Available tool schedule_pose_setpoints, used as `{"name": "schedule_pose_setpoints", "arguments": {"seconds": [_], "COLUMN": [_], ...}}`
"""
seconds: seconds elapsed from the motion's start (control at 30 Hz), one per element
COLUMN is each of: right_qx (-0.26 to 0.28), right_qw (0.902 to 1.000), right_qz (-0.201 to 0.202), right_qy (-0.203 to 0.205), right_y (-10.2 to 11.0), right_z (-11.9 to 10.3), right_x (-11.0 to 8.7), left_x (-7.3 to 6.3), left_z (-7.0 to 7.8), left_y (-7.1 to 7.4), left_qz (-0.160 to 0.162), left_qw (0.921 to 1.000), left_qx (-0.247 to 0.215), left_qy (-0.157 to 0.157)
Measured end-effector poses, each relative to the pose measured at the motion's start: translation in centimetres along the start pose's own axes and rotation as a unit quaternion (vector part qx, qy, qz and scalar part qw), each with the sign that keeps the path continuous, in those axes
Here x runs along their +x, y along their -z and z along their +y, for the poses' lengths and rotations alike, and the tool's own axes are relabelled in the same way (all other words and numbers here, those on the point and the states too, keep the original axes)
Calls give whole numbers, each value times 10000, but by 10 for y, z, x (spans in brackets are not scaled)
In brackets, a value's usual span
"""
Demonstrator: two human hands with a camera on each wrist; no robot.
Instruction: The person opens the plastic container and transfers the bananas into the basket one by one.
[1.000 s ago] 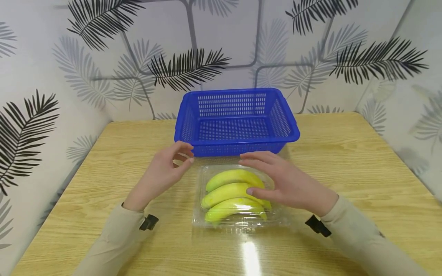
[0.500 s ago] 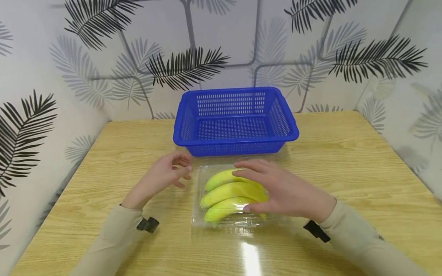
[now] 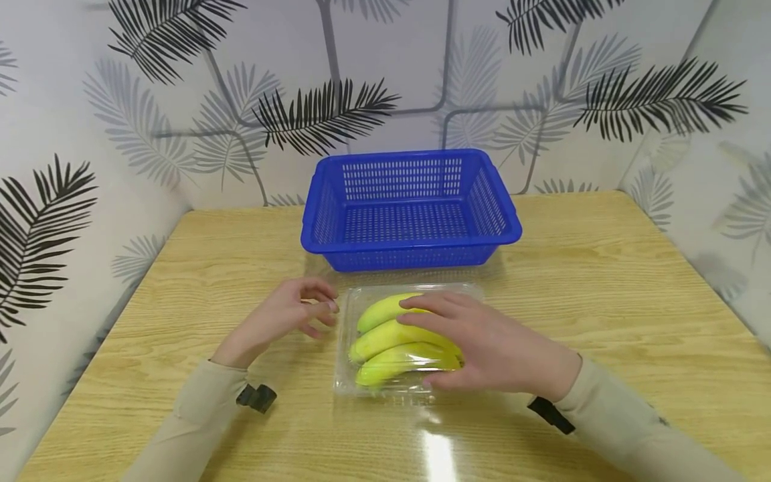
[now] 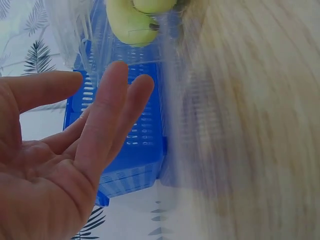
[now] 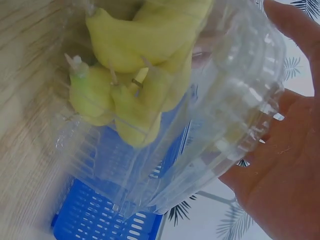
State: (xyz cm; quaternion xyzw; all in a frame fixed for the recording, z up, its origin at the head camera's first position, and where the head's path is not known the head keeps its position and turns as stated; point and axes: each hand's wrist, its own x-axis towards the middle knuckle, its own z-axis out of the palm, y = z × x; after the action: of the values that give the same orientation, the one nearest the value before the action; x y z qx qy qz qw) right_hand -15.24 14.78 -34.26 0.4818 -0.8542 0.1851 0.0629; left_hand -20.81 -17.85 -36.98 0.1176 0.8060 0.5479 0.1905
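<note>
A clear plastic clamshell box (image 3: 345, 383) lies on the table with several yellow bananas (image 3: 385, 340) inside. Over its right side reaches my right hand (image 3: 490, 341), fingers spread and hiding part of the fruit. In the right wrist view, the palm (image 5: 287, 155) faces the box's ridged clear wall (image 5: 260, 75), fingers stretched along it. My left hand (image 3: 286, 320) hovers just off the box's left edge, its fingers loosely bent and holding nothing. The left wrist view shows these fingers (image 4: 107, 110) apart, near the box's clear side.
Behind the box stands a blue perforated plastic basket (image 3: 415, 246) with nothing in it. The wooden table (image 3: 199, 281) meets a leaf-patterned wall (image 3: 385, 60) at the back.
My right hand has moved slightly toward me and left, covering more of the bananas' right ends. My left hand has lowered a little beside the box. Box and basket stay put.
</note>
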Motion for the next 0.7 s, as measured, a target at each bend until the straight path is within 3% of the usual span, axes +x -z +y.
{"name": "schedule_pose_setpoints", "arguments": {"seconds": [0.27, 0.7], "right_qx": [-101, -321], "right_qw": [9996, 9991], "right_qz": [-242, -240], "right_qy": [-71, 124], "right_y": [-4, -9], "right_z": [-4, -8], "right_x": [-1, -2], "left_x": [-2, -9], "left_z": [-6, -16], "left_y": [-4, -9], "left_qz": [-132, -479], "left_qw": [9996, 9953], "left_qx": [-248, -830], "left_qy": [68, 127]}}
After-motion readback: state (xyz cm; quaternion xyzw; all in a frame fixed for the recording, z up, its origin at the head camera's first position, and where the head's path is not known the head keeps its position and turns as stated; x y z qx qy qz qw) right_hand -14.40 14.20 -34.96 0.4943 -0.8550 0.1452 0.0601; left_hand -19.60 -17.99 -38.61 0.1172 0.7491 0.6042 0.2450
